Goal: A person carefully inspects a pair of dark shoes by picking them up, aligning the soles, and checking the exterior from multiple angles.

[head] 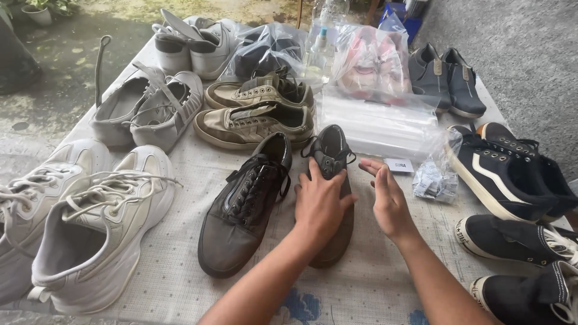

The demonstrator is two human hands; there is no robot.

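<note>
My left hand [319, 207] lies flat on top of the right-side dark grey shoe [330, 198], fingers spread over its laces and tongue, pressing rather than pinching; this grip closes around nothing. My right hand [388, 201] stands on edge just beside the same shoe, palm facing it, fingers straight and together, apart from the leather as far as I can tell. The shoe sits on the cloth-covered surface [168, 265], toe toward me, with its partner, the left dark grey shoe [244, 207], just beside it.

As for containers: a clear plastic bag [268, 51] at the far side holds something dark, and a second clear bag [370, 63] holds a pinkish pair of shoes. A stack of flat clear bags [379, 123] lies in front of them, with nothing I can make out inside. A small clear bag of little white packets [435, 180] rests near my right hand, beside a small white label [399, 165].

White sneakers [78, 222] sit at my left, olive sneakers [256, 114] beyond the grey pair, and navy sneakers [506, 171] at my right.
</note>
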